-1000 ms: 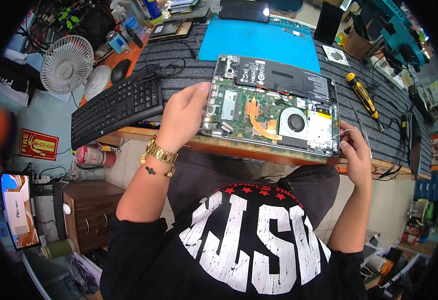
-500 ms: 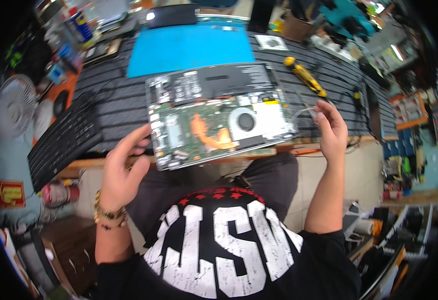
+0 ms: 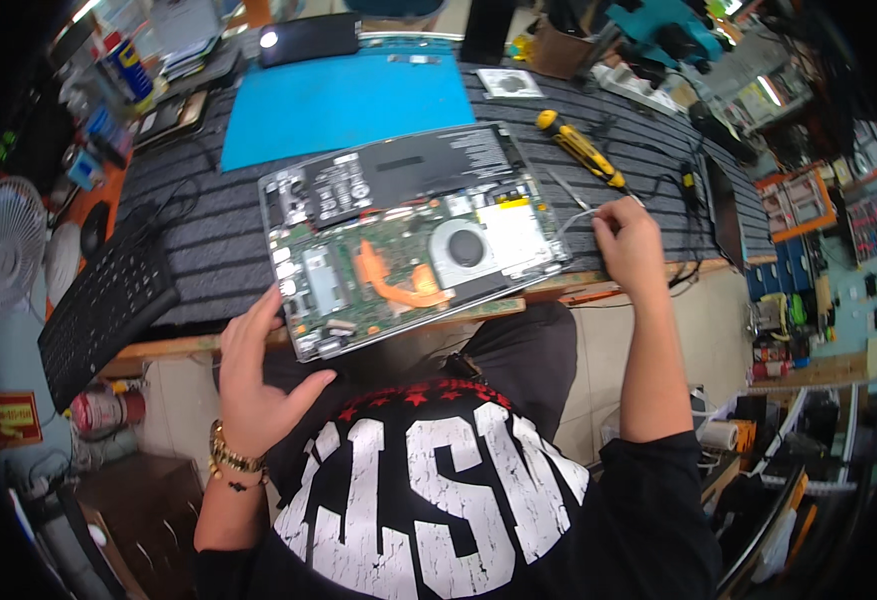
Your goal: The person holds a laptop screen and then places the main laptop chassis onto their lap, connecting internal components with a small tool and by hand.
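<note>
An opened laptop base [image 3: 408, 235] lies tilted near the bench's front edge, its green board, copper heat pipe, round fan and black battery exposed. My left hand [image 3: 258, 375] is at its near left corner, fingertips by the edge and thumb spread away. Beyond the right edge, my right hand [image 3: 630, 240] is closed with its fingers bent down over the mat. A thin white cable [image 3: 578, 216] runs from the laptop's right side to these fingers, which pinch its end. A yellow-and-black screwdriver [image 3: 583, 150] lies just past that hand.
A blue work mat [image 3: 348, 100] lies behind the laptop on the striped dark bench mat [image 3: 188, 160]. A black keyboard [image 3: 108, 300] juts over the front left edge. A black phone [image 3: 308, 38] and a white square part [image 3: 509, 84] are at the back. Dark cables run along the right.
The view has shifted, moving the bench leftward in the picture. My right hand has turned, its fingers now lower and closed. My left thumb has spread farther from the laptop.
</note>
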`<state>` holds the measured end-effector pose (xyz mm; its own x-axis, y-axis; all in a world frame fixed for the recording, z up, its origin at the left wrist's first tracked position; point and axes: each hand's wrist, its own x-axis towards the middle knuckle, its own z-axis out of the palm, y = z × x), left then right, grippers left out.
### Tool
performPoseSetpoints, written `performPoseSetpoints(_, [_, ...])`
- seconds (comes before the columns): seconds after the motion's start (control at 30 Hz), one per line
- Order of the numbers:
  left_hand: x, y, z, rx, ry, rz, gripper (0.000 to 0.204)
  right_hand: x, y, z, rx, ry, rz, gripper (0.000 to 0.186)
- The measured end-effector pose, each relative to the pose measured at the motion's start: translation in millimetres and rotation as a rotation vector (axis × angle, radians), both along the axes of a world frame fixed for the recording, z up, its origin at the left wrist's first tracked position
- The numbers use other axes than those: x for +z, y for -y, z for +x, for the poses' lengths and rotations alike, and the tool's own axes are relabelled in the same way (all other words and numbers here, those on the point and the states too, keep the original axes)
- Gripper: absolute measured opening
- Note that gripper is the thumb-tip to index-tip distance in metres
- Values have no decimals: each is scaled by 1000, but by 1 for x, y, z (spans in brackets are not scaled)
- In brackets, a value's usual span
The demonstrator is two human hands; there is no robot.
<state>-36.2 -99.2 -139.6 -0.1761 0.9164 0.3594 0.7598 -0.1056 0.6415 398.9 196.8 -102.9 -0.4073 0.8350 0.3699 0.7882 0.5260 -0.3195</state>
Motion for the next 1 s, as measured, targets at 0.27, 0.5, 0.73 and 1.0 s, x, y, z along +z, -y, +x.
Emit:
performPoseSetpoints(0.27, [-6,-6,1,-103,-64,104,94,24,-11,49,149,-1069,-376,21])
performPoseSetpoints(0.5, [-14,-5,-6,-85,-43,112,92,39,116,-105,610,-1128,-717,33])
performPoseSetpoints(0.73, [-15,-7,-8,-87,-29,119,89,6,172,-193,560,-839,-760,17])
performPoseSetpoints(1.0, [-21,-5,-11,-74,-7,144,86,5,174,-225,615,-453,-398,6])
